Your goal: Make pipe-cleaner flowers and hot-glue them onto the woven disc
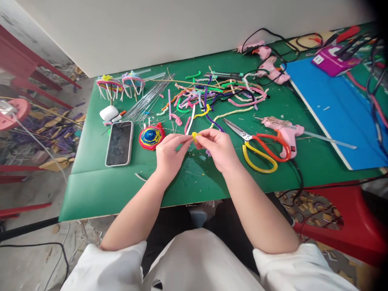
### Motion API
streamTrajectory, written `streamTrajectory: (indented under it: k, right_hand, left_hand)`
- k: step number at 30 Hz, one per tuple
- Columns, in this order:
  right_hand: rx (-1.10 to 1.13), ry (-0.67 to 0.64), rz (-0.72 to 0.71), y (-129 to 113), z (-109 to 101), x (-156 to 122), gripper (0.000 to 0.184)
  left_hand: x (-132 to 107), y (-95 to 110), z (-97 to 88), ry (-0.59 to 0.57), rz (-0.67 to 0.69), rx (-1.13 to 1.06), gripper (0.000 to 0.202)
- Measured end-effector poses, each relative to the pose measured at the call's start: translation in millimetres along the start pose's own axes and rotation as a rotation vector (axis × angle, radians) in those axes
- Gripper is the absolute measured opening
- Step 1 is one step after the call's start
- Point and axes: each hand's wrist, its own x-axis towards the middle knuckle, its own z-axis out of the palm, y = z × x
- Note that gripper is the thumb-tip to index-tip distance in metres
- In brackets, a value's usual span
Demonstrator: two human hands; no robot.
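A green bench [100, 190] stands against a white wall [151, 32]. Left hand [169, 151] and right hand [216, 147] both pinch a yellow pipe cleaner [194, 136] between them.

The left hand [169, 155] and right hand [218, 149] meet fingertip to fingertip over the bench's [100, 190] near edge, both pinching.

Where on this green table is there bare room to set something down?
Bare green table runs along the near edge, below the phone and left of the left hand. A smaller patch lies between the pink glue gun and the blue board. Crowded: the pipe cleaner pile behind, and where it and the right hand pinch a yellow pipe cleaner.
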Motion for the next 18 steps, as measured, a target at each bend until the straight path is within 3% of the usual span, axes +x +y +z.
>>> streamTrajectory:
  k: [6, 10, 13, 18]
  right_hand:
    - [0.068, 0.050, 0.004, 1.7, 5.4, -2.6, 0.020]
    - [-0.011, 0.019, -0.008, -3.5, 1.4, -2.0, 0.020]
    - [-0.076, -0.002, -0.027, -7.0, -1.5, -2.3, 0.014]
    - [-0.211, -0.074, -0.095, -6.5, -2.9, -4.0, 0.009]
  left_hand:
    - [-1.7, 3.5, 3.1, 0.046, -0.075, -0.058, 0.007]
    - [0.9, 3.2, 0.9, -0.077, -0.283, -0.275, 0.014]
    - [3.4, 2.1, -0.9, -0.105, -0.408, -0.375, 0.019]
    - [3.9, 1.9, -1.2, -0.093, -0.385, -0.322, 0.017]
